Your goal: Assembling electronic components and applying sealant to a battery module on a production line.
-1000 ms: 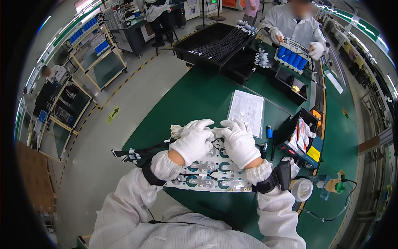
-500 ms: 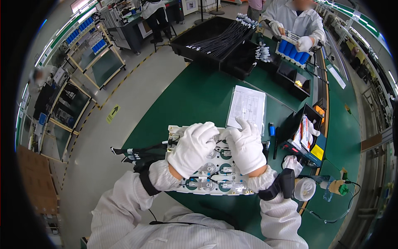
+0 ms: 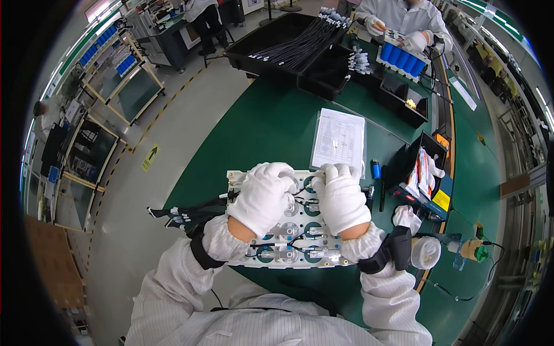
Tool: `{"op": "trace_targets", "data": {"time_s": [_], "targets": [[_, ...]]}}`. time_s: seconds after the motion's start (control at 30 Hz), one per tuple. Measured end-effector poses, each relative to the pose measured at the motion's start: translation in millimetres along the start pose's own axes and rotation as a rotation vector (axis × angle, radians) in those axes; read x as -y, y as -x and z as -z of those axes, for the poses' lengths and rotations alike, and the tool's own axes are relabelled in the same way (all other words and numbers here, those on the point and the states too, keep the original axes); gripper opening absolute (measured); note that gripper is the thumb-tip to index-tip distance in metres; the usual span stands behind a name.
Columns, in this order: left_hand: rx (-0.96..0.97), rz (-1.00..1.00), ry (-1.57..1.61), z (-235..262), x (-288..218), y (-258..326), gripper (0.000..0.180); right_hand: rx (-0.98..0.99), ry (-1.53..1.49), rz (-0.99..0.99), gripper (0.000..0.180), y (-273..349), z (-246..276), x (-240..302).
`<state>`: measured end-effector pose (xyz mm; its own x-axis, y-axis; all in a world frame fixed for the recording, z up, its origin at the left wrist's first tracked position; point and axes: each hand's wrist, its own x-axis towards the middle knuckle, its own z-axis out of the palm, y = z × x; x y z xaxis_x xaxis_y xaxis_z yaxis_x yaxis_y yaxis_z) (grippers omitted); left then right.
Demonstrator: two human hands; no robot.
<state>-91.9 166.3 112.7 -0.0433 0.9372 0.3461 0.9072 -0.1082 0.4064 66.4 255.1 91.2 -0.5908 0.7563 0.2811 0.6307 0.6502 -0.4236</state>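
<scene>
A white rectangular panel (image 3: 297, 262) lies on the green table before me. It carries clear round fittings (image 3: 287, 232), thin black wires (image 3: 296, 247) and small blue parts. My left hand (image 3: 262, 197), in a white glove, is closed over its far left part; the curled fingertips hide what they pinch. Over the far right part, my right hand (image 3: 342, 202), also gloved, has its fingers folded together, and anything in them is hidden. A short black wire shows in the gap between the hands. Black cables (image 3: 190, 214) stick out past the panel's left edge.
Beyond the panel lies a printed sheet (image 3: 339, 138). To the right are a blue cylinder (image 3: 376, 169), a black box of packets (image 3: 424, 173), a crumpled white cloth (image 3: 407, 219) and a white roll (image 3: 426, 252). Cable-filled black trays (image 3: 291, 55) and a co-worker with blue cylinders (image 3: 402, 60) are farther off.
My hands have moved apart from each other and lower onto the panel. The raised fingers of my right hand have folded down. The co-worker's hands have shifted over the blue cylinders.
</scene>
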Motion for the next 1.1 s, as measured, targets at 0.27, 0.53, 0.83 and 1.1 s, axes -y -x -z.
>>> {"op": "trace_targets", "data": {"time_s": [0.27, 0.53, 0.83, 1.1], "targets": [[0.134, 0.098, 0.096, 7.0, -3.1, -8.6, 0.017, -0.074, -0.035, -0.012, 0.026, -1.1, 0.4, -1.2], [0.237, 0.062, 0.587, 0.6, -91.8, 41.1, 0.036, -0.471, -0.093, -0.091, 0.025, 17.7, 53.0, 48.4], [0.182, -0.275, 0.085, 44.0, -88.2, 37.9, 0.015, -0.278, -0.531, -0.105, 0.021, 36.5, 73.4, 41.4], [-0.265, 0.021, -0.429, 63.8, -53.5, 20.1, 0.042, 0.078, -0.757, 0.097, 0.019, 72.4, 43.0, 101.2]]}}
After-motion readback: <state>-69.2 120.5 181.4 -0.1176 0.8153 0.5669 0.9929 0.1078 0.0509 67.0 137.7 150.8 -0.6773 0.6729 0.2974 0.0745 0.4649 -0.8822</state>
